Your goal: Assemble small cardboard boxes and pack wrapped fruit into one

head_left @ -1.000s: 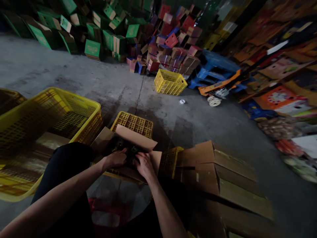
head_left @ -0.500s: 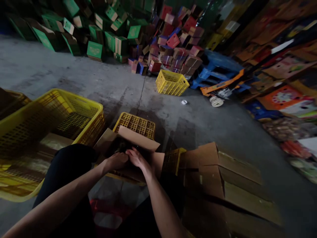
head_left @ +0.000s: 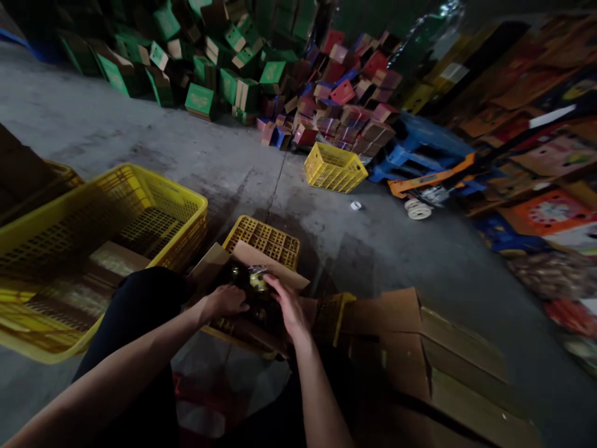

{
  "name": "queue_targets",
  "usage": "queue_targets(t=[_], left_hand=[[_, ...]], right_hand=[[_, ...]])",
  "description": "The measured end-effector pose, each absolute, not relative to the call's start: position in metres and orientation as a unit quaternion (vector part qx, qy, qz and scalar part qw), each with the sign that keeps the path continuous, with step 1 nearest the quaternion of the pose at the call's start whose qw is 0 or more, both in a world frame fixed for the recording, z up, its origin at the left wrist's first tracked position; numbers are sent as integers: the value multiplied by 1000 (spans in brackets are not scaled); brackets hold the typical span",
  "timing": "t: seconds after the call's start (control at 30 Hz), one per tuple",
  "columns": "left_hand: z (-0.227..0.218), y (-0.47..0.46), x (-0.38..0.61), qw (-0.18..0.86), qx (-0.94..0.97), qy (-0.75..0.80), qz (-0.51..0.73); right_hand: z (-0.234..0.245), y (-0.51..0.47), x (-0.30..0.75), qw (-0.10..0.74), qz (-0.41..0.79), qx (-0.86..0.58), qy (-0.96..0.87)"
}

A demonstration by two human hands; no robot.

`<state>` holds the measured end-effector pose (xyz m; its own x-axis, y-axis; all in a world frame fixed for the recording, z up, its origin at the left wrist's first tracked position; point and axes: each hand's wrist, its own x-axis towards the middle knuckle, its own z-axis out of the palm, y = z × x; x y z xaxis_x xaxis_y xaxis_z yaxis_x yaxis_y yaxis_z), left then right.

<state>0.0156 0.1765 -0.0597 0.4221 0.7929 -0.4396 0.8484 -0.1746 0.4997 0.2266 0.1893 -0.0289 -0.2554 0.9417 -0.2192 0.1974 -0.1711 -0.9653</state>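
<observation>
A cardboard box [head_left: 270, 264] with its flaps up stands before me on an upturned yellow crate [head_left: 265, 239]. Inside the dark box lie several roundish items, two of them catching light. The brightest is a yellow-green round item [head_left: 258, 280] in shiny clear wrap; its kind is unclear. My right hand [head_left: 290, 310] is at the box's right side, its fingers stretched out and apart, the tips beside or touching that item. Over the left part of the box, my left hand [head_left: 226, 300] has its fingers curled together and bent down; what they hold, if anything, is hidden.
A large yellow basket [head_left: 198, 208] with packed cartons inside stands left. Cardboard boxes [head_left: 401, 311] lie at my right. Farther off are a yellow crate [head_left: 334, 168], a pallet jack [head_left: 431, 177], blue pallets [head_left: 415, 146] and heaps of green boxes [head_left: 199, 99] and red boxes [head_left: 342, 92].
My hands, close together over the box before, have moved apart. The right hand has shifted right and opened, uncovering the wrapped yellow-green item. The view has turned slightly left.
</observation>
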Motion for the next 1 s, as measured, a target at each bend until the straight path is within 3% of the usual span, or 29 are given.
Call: queue_targets(t=[0.07,0.13,0.23,0.33,0.43,0.6,0.73,1.0], left_hand=[[-56,179,14,367,747,554,-11],[-48,180,14,417,712,555,101],[-35,180,24,556,609,460,329],[-29,178,40,664,489,386,413],[-28,177,50,682,424,415,428],[-18,177,51,638,510,393,421],[-7,175,53,621,557,384,396],[-14,177,52,591,593,395,378]], right_hand=[[-14,188,240,357,610,-510,-490],[-4,188,250,387,650,-502,-420],[0,184,258,414,678,-492,-357],[-5,179,258,425,689,-484,-333],[-10,175,256,447,662,-495,-341],[-5,173,259,463,579,-519,-425],[-6,172,262,436,569,-537,-445],[-18,172,255,476,573,-553,-373]])
